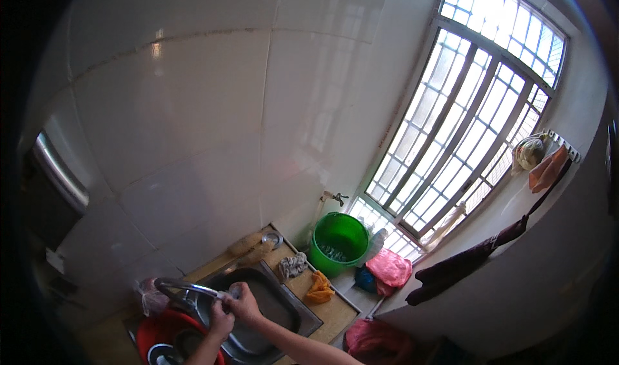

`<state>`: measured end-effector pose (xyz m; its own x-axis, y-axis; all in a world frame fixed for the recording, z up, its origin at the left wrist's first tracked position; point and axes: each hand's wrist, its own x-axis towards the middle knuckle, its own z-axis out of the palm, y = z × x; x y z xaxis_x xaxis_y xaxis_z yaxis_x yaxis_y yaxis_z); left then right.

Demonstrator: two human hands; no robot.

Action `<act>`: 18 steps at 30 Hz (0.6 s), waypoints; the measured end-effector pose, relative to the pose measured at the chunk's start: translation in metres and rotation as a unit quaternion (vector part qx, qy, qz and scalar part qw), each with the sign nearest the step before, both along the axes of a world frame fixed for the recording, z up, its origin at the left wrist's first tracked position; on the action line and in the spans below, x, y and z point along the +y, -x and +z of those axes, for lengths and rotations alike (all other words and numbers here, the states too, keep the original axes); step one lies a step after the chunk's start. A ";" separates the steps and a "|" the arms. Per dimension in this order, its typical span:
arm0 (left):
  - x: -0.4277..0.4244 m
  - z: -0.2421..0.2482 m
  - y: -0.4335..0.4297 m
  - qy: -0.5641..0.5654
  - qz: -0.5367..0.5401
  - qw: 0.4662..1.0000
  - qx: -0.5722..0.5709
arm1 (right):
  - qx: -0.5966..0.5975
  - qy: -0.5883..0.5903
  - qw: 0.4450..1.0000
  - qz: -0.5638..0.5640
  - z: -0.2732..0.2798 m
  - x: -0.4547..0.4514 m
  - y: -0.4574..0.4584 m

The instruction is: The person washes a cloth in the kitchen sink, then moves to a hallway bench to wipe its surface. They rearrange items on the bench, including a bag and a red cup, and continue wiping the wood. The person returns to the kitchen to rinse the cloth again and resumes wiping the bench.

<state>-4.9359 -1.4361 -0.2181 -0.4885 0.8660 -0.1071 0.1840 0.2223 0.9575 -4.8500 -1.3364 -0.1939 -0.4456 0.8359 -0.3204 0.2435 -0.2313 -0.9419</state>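
A curved metal faucet point(186, 285) arches over a stainless steel double sink point(271, 300). Both of my hands are up at the spout's end, close together. My left hand point(221, 321) is just below the tip, its fingers bent. Slightly higher and to the right, my right hand point(243, 303) has its fingers curled near the tip, with something pale and shiny by them that I cannot make out. Whether either hand grips the spout is too small to tell. A red basin point(145, 338) with bowls in it sits at the left part of the sink.
A grey cloth point(292, 265) and an orange cloth point(320, 288) lie on the counter right of the sink. Beyond stands a green bucket point(316, 258) holding water, under a wall tap point(333, 197). Pink plastic bags point(389, 267) are beside it. A clear plastic bag point(154, 297) is behind the basin.
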 end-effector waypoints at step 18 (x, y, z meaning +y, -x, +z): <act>0.036 -0.053 0.039 -0.102 -0.156 0.876 -0.444 | 0.226 0.502 0.833 -0.055 -0.102 0.017 -0.133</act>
